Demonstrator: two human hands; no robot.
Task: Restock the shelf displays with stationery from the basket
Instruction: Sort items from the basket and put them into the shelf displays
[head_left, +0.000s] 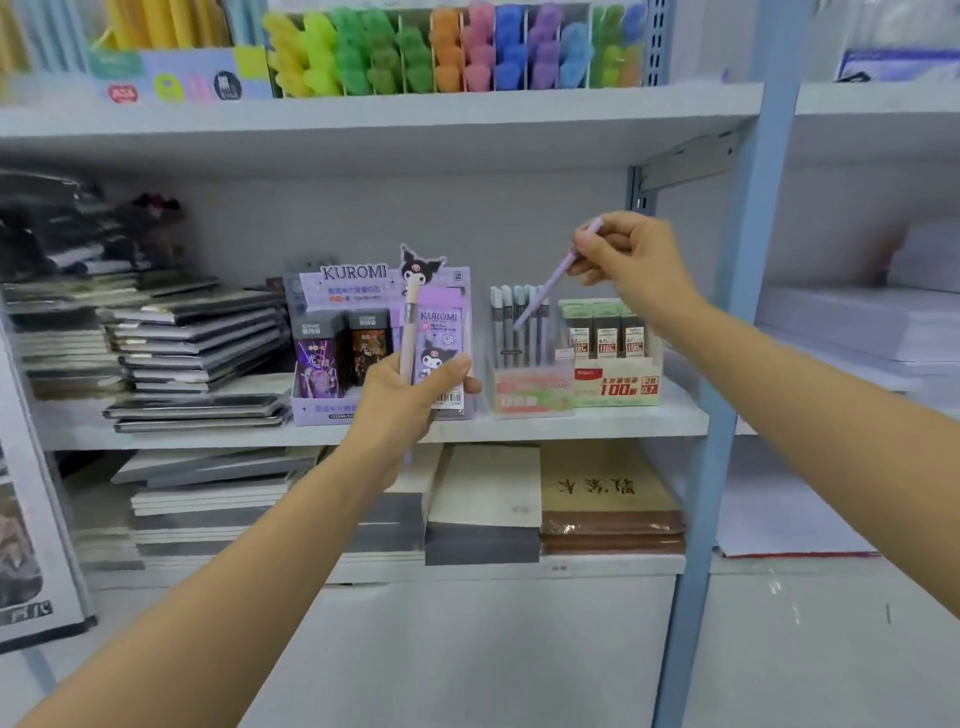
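Head view: right hand (628, 270) pinches 1 purple pen (550, 288), aimed into the pen box (524, 387).
Left hand (410, 402): grips spare pen (410, 322) and pack (440, 338).

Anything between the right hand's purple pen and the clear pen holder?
Nothing visible. The purple pen, pinched by the right hand, points down at the clear pen holder; only the pens standing there crowd the opening. The left hand holds its Kuromi pack aside.
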